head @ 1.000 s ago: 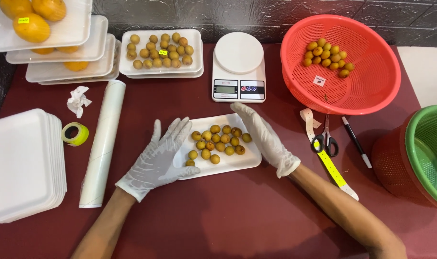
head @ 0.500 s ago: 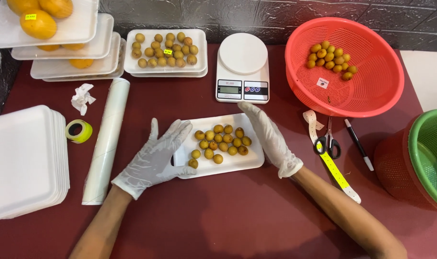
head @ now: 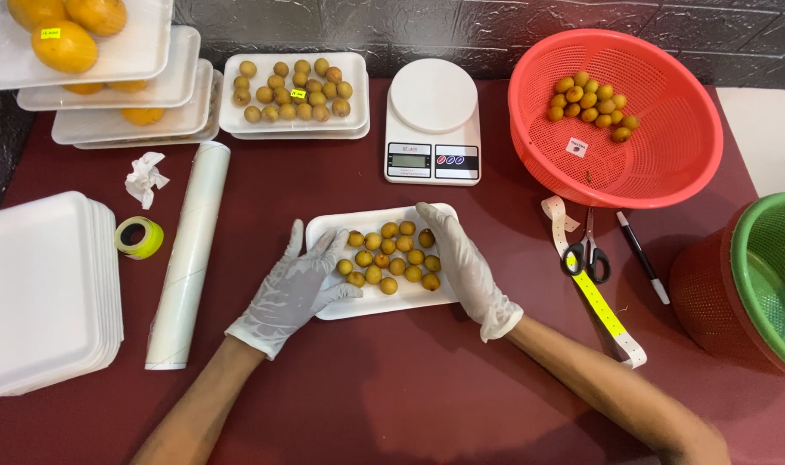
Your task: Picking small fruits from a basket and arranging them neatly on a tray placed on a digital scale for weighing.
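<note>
A white foam tray (head: 368, 223) lies on the dark red table, holding several small yellow-brown round fruits (head: 390, 257). My left hand (head: 297, 285), in a white glove, rests flat on the tray's left side with fingers spread beside the fruits. My right hand (head: 462, 266), also gloved, lies along the tray's right edge, fingertips touching the fruits at the top right. Neither hand grips anything.
A white digital scale (head: 433, 120) stands behind the tray. A red basket (head: 665, 164) with several fruits sits at right, a green basket (head: 775, 275) beyond it. Scissors (head: 588, 250), a label strip (head: 599, 301) and a pen (head: 642, 256) lie right. A film roll (head: 190, 250), tape (head: 139, 238), stacked trays (head: 39, 293) lie left.
Both hands stay on the tray; the left hand's fingers have drawn slightly closer to the fruits. The view has shifted a little.
</note>
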